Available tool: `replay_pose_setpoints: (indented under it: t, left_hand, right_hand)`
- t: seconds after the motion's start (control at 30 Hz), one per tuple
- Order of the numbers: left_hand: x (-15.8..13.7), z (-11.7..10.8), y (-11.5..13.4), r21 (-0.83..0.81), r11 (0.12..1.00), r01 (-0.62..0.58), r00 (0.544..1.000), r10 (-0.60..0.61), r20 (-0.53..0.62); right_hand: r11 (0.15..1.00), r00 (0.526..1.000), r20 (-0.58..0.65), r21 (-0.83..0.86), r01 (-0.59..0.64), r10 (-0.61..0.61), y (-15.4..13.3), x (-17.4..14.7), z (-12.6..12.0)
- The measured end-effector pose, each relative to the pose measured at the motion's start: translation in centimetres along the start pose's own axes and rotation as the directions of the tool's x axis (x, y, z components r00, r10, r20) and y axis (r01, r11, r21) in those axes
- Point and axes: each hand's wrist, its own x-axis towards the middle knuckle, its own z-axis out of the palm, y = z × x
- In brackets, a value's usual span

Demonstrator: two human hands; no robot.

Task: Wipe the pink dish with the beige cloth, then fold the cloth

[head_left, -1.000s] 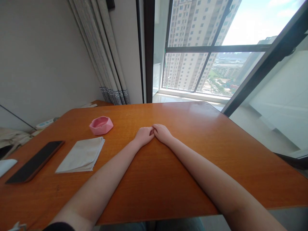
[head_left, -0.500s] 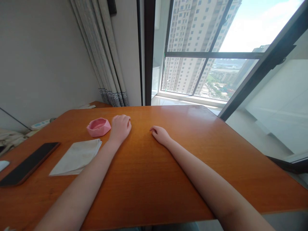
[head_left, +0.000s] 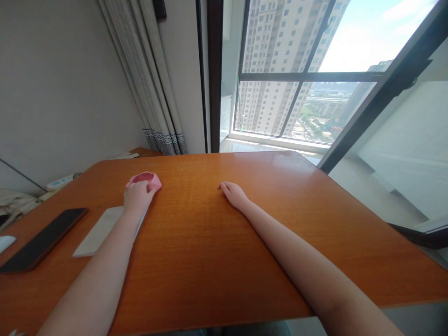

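At the left of the table, my left hand (head_left: 137, 197) is over the near side of a pink faceted ashtray (head_left: 154, 181). Its fingers reach over the rim and its thumb lies along the right side, closed on the ashtray's wall; the fingertips are hidden. Under my left forearm is a folded white cloth (head_left: 100, 232), partly covered. My right hand (head_left: 235, 195) rests on the table right of the middle, its fingers curled together with nothing visible in them.
A black flat slab with a brown edge (head_left: 44, 240) lies on the wooden table (head_left: 196, 261) at the left, beside a small white object (head_left: 6, 242). Past the far edge are a grey curtain (head_left: 154, 93) and a large window (head_left: 273, 107).
My left hand has moved left from bare tabletop onto the pink ashtray and closed on its near side. My right hand has stayed in place, its thumb now closer to the fingers.
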Motion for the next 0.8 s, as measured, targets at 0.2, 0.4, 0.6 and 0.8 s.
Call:
replay_pose_setpoints:
  t: [0.2, 0.4, 0.6, 0.8]
  left_hand:
    - [-1.2, -1.1, 5.1, -0.062, 0.977, -0.206, 0.967, 0.193, -0.164]
    - [-3.9, -0.4, 13.5, -0.349, 0.783, -0.515, 0.853, 0.508, -0.121]
    - [-5.5, 0.5, 16.5, -0.345, 0.700, -0.625, 0.762, 0.643, -0.075]
    - [-5.7, 0.7, 16.5, -0.370, 0.678, -0.635, 0.745, 0.665, -0.060]
  right_hand:
    - [0.994, 0.997, -0.040, 0.094, -0.057, 0.061, 0.3, 0.4, 0.5]
    - [0.978, 0.973, -0.211, 0.202, -0.056, 0.099, 0.5, 0.4, 0.7]
    - [0.960, 0.941, -0.304, 0.273, -0.063, 0.148, 0.5, 0.6, 0.7]
    - [0.975, 0.959, -0.260, 0.214, -0.055, 0.111, 0.7, 0.8, 0.7]
